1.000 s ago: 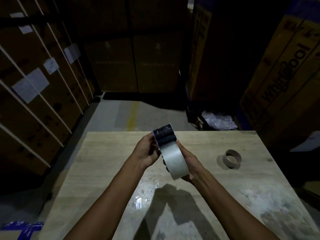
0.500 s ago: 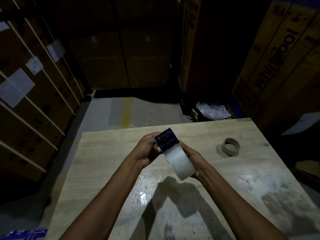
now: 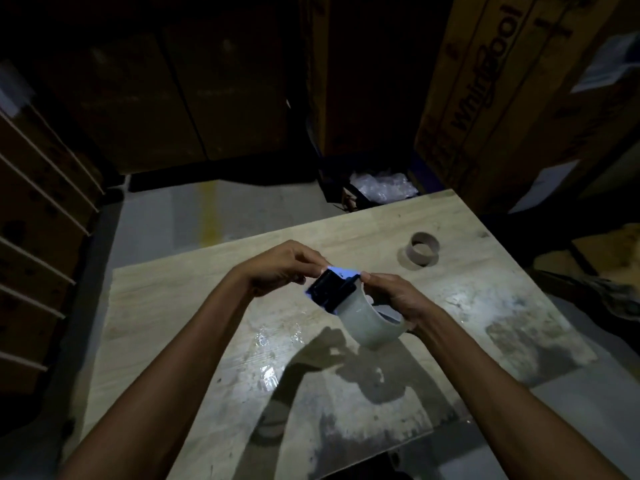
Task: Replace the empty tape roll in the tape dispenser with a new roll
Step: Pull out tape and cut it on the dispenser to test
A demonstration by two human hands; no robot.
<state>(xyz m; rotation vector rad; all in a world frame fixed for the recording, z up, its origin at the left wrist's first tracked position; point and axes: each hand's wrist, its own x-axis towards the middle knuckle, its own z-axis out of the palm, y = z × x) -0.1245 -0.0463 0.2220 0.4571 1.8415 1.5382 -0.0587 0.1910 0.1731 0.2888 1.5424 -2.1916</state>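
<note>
Above the wooden table I hold a small blue and black tape dispenser with a full pale roll of tape seated in it. My left hand pinches the dispenser's far blue end. My right hand grips the roll and the dispenser's side from the right. The empty brown cardboard core stands on the table to the far right, apart from both hands.
Tall cardboard boxes crowd the back and right; strapped cartons line the left. A crumpled plastic bag lies on the floor beyond the table's far edge. The tabletop has shiny wet-looking patches.
The dispenser with its roll has tipped from upright to lying more flat and lower. My left fingers have shifted to its far end. The view has swung left and tilted.
</note>
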